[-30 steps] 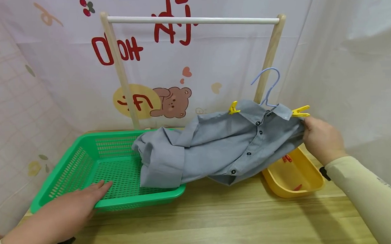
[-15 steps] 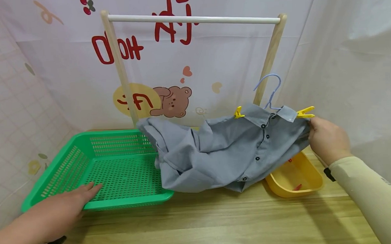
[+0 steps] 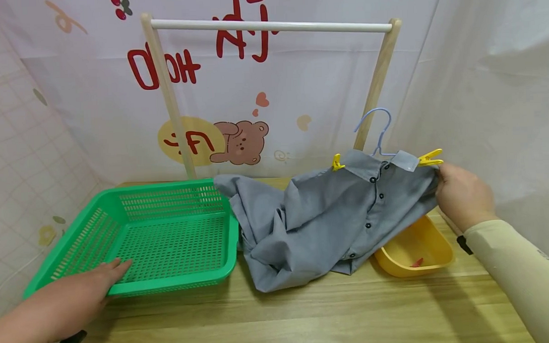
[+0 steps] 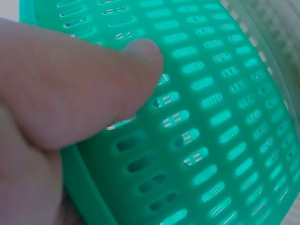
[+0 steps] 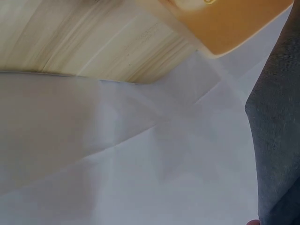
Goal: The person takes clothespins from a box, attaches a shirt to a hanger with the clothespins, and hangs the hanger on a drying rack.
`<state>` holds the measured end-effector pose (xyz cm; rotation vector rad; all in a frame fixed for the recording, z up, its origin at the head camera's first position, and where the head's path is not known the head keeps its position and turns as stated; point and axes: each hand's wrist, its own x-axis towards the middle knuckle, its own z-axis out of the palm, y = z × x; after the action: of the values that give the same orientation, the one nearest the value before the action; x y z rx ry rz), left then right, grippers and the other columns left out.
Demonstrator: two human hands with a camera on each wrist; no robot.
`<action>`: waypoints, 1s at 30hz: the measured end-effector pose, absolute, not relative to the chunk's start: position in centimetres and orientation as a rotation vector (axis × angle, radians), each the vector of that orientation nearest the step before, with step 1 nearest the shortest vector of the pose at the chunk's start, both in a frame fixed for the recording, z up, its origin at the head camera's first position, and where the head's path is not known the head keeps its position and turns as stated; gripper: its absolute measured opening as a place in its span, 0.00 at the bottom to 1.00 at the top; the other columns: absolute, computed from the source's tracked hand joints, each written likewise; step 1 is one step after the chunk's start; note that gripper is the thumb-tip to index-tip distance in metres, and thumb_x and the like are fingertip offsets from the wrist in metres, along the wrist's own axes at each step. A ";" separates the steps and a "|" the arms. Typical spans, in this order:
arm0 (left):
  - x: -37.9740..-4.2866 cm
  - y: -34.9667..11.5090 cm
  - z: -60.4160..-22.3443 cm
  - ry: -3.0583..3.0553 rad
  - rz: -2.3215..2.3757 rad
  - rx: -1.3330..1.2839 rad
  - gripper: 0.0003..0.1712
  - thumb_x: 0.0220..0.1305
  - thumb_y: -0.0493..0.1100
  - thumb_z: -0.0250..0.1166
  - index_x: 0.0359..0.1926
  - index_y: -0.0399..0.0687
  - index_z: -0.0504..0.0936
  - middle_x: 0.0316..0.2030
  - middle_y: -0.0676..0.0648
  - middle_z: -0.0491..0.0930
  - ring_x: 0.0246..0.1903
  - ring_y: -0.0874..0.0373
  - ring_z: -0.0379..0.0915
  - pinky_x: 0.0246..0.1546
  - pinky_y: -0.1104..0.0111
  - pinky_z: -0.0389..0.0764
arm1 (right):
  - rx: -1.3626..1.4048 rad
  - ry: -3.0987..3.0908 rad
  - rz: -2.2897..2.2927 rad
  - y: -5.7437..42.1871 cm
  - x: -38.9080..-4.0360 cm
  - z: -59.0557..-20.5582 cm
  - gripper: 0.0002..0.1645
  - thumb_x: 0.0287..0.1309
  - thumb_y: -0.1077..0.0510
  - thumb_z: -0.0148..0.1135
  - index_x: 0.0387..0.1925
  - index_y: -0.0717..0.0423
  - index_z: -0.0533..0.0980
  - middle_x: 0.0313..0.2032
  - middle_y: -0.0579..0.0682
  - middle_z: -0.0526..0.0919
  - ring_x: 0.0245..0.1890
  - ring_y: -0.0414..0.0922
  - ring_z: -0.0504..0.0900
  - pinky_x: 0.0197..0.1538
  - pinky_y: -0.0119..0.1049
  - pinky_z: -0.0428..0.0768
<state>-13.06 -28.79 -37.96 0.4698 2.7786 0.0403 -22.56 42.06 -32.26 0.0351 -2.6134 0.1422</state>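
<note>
My right hand (image 3: 466,195) grips the shoulder of a grey button-up shirt (image 3: 321,215), beside a yellow clothespin (image 3: 430,157). A light blue hanger (image 3: 383,118) sits inside the shirt, its hook standing up from the collar. Another yellow clothespin (image 3: 337,162) is on the other shoulder. The shirt's lower part droops in folds over the table, close beside the green basket (image 3: 183,281). My left hand (image 3: 74,299) holds that basket's near rim; in the left wrist view the thumb (image 4: 108,79) lies against the slotted wall. The right wrist view shows shirt cloth (image 5: 279,140) at its right edge.
Behind the shirt stands a rack with a white rod (image 3: 269,25) and wooden posts (image 3: 380,77). A yellow bin (image 3: 414,271) with a red item (image 3: 417,263) inside sits on the right, partly under the shirt. A printed white backdrop (image 3: 326,89) closes off the back.
The left hand and the green basket have shifted left. The shirt's lower part has slid out of the basket and dropped over the table. The right hand has moved slightly right with the shirt.
</note>
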 end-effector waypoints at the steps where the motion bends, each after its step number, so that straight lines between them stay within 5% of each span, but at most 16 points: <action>1: -12.8 -28.9 -37.7 2.780 0.023 0.470 0.37 0.57 0.33 0.62 0.66 0.32 0.58 0.61 0.25 0.60 0.56 0.26 0.61 0.36 0.50 0.77 | 0.030 -2.617 0.143 42.2 -22.6 -32.2 0.10 0.53 0.67 0.41 0.21 0.57 0.67 0.19 0.59 0.73 0.18 0.57 0.72 0.14 0.50 0.63; 3: -12.2 -29.2 -37.4 2.806 -0.016 0.477 0.36 0.58 0.34 0.61 0.67 0.40 0.59 0.63 0.29 0.62 0.56 0.30 0.64 0.31 0.54 0.78 | 0.013 -2.624 0.142 42.5 -22.6 -32.1 0.10 0.53 0.67 0.40 0.23 0.57 0.68 0.19 0.59 0.74 0.18 0.58 0.73 0.13 0.50 0.63; 8: -12.3 -29.4 -37.3 2.739 0.048 0.418 0.37 0.60 0.30 0.58 0.69 0.39 0.56 0.65 0.27 0.56 0.59 0.26 0.56 0.24 0.65 0.74 | -0.018 -2.650 0.134 43.2 -22.6 -31.9 0.10 0.54 0.67 0.40 0.25 0.57 0.68 0.20 0.60 0.74 0.19 0.59 0.74 0.13 0.51 0.63; 10: -12.5 -29.6 -37.4 2.713 0.058 0.401 0.37 0.60 0.28 0.56 0.69 0.38 0.54 0.65 0.26 0.54 0.60 0.25 0.53 0.30 0.63 0.77 | -0.026 -2.654 0.135 43.4 -22.6 -31.9 0.10 0.55 0.67 0.39 0.25 0.57 0.68 0.21 0.60 0.74 0.19 0.59 0.74 0.13 0.51 0.63; 13: -12.8 -29.7 -37.5 2.705 0.067 0.400 0.37 0.59 0.25 0.54 0.69 0.37 0.54 0.65 0.25 0.54 0.60 0.25 0.51 0.48 0.46 0.73 | -0.032 -2.657 0.133 43.4 -22.7 -32.0 0.11 0.55 0.66 0.39 0.24 0.57 0.68 0.21 0.60 0.74 0.19 0.59 0.73 0.13 0.50 0.62; 16: -13.1 -29.6 -37.3 2.719 0.078 0.411 0.37 0.60 0.38 0.60 0.68 0.36 0.56 0.64 0.25 0.55 0.60 0.24 0.51 0.53 0.33 0.57 | -0.028 -2.655 0.133 43.2 -22.7 -32.0 0.10 0.54 0.66 0.41 0.22 0.56 0.68 0.21 0.59 0.75 0.19 0.58 0.73 0.13 0.49 0.62; 21: -13.3 -29.4 -36.3 2.742 0.167 0.452 0.60 0.42 0.70 0.63 0.69 0.39 0.56 0.65 0.27 0.56 0.60 0.24 0.52 0.51 0.32 0.59 | -0.003 -2.641 0.140 42.9 -22.8 -32.1 0.10 0.54 0.66 0.42 0.21 0.56 0.68 0.21 0.59 0.74 0.19 0.58 0.73 0.15 0.51 0.63; 30: -15.0 -26.4 -31.8 2.930 0.164 0.479 0.58 0.51 0.79 0.47 0.69 0.40 0.55 0.64 0.30 0.61 0.59 0.30 0.60 0.50 0.40 0.68 | 0.010 -2.650 0.139 43.1 -22.7 -32.6 0.11 0.54 0.66 0.42 0.21 0.56 0.68 0.21 0.59 0.75 0.19 0.57 0.73 0.16 0.51 0.63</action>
<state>-15.05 -26.37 -31.83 0.4794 2.9304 0.1638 -22.74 43.09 -32.61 0.0100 -2.6500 0.1387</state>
